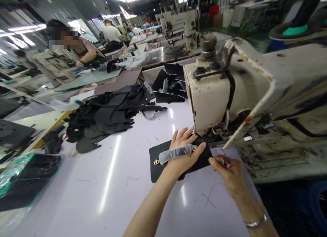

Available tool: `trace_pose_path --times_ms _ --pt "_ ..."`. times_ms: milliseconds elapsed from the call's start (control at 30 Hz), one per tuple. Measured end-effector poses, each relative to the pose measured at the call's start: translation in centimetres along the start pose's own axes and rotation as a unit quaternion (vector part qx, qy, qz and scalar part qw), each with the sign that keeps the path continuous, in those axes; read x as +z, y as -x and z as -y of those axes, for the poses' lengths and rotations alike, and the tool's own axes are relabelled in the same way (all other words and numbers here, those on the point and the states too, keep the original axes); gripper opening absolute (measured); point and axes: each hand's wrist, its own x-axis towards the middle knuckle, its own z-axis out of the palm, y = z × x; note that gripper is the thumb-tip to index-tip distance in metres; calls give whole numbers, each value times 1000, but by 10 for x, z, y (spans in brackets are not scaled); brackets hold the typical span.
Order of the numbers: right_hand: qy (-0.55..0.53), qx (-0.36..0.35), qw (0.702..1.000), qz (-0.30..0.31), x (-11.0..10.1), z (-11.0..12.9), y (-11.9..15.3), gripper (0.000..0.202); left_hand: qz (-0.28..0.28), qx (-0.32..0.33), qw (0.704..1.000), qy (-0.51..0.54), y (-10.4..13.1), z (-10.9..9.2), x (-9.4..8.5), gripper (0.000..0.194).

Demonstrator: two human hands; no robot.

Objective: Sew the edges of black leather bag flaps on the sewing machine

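Note:
A black bag panel (pixel 158 173) lies on the white work table (pixel 122 192), with its front edge by the sewing machine head (pixel 211 97). Across it runs a carry handle (pixel 175 153) wrapped in clear plastic, with gold-coloured fittings at its ends. My left hand (pixel 184 151) passes under this handle, flat on the panel with fingers spread toward the needle area. At the panel's right corner, my right hand (pixel 231 174) is closed, its fingertips close to the edge. A small pink-and-metal tool (pixel 226 162) shows within its grip; its exact kind is unclear. The needle is hidden.
Several dark cut pieces (pixel 109 110) are heaped at the left. More black panels with wrapped handles (pixel 166 87) lie behind the machine head. A plastic-wrapped dark bundle (pixel 28 179) sits at far left. Loose threads are scattered about. A co-worker (pixel 87 53) sits beyond.

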Motion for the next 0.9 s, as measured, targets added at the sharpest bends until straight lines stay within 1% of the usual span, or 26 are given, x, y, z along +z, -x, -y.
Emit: trace_pose_path --times_ms 133,267,333,500,700,800,900 --pt "-11 5 1000 -2 1 0 -4 45 9 25 1000 -7 -7 2 -5 32" --pt "-9 7 1000 -5 2 5 -7 47 16 64 997 40 -14 7 -6 27" --pt "-8 4 1000 -6 2 7 -7 47 39 50 995 75 -17 9 -9 27" --pt "-18 -1 1000 -7 4 6 -8 45 104 -17 985 137 -21 11 -15 35" --pt "-45 14 999 -21 8 5 -12 41 132 -78 972 177 -27 22 -10 34" --pt "-57 20 998 -30 11 9 -15 42 167 -82 955 230 -31 30 -8 29" --pt "-67 32 996 -41 14 13 -18 44 215 -74 929 291 -37 37 -7 27"
